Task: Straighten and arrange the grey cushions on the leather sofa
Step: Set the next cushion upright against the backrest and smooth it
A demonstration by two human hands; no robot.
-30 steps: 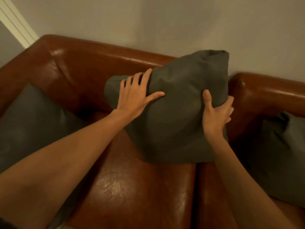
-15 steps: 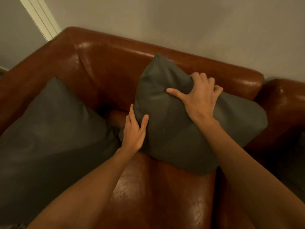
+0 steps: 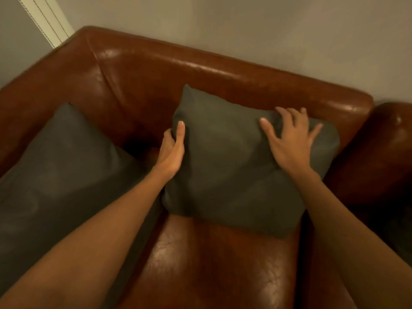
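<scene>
A grey cushion leans against the backrest of the brown leather sofa, its lower edge on the seat. My left hand grips the cushion's left edge, thumb on the front face and fingers behind. My right hand lies spread and flat on the cushion's upper right part, fingertips at its top edge. A second, larger grey cushion rests against the sofa's left arm, partly behind my left forearm.
The shiny leather seat shows below the cushion. A rounded leather section adjoins at the right, with a dark cushion edge barely visible beside it. A grey wall and white trim stand behind the sofa.
The cushion has turned from tilted to roughly level against the backrest. My right hand slid to its upper right and flattened; my left hand rose along the left edge.
</scene>
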